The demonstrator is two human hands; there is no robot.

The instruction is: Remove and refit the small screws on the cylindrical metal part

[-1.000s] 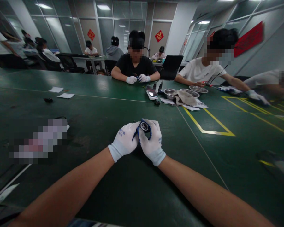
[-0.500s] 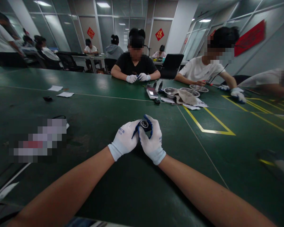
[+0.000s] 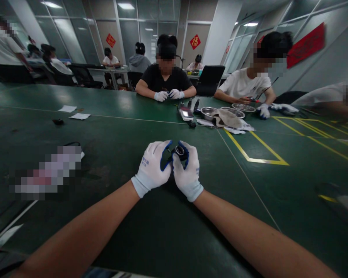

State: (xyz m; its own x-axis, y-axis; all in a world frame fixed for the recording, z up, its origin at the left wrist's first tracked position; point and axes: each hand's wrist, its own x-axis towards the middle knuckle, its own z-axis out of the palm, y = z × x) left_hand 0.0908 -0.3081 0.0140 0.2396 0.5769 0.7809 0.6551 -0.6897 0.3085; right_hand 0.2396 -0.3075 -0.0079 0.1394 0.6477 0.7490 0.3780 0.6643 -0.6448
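Note:
Both my hands wear white gloves with blue palms and meet over the green table (image 3: 162,231). My right hand (image 3: 188,170) is closed round a small round black part with a silver ring on its face (image 3: 179,150), which looks like a lens; its exact kind I cannot make out. Just left of it, my left hand (image 3: 154,164) curves with thumb and fingers apart and a gap between them. Its thumb lies close to the right thumb; whether it touches the part I cannot tell.
A blurred-out pale object (image 3: 50,170) lies on the left, with white papers (image 3: 80,116) and a small black piece (image 3: 58,121) beyond. Metal bowls (image 3: 208,112) and a cloth (image 3: 227,119) stand ahead right. Yellow tape (image 3: 266,161) marks the table. Co-workers sit across.
My left fingers have come off the round part and spread apart. The part has shifted slightly right in my right hand. A co-worker's gloved hand at the right has moved left.

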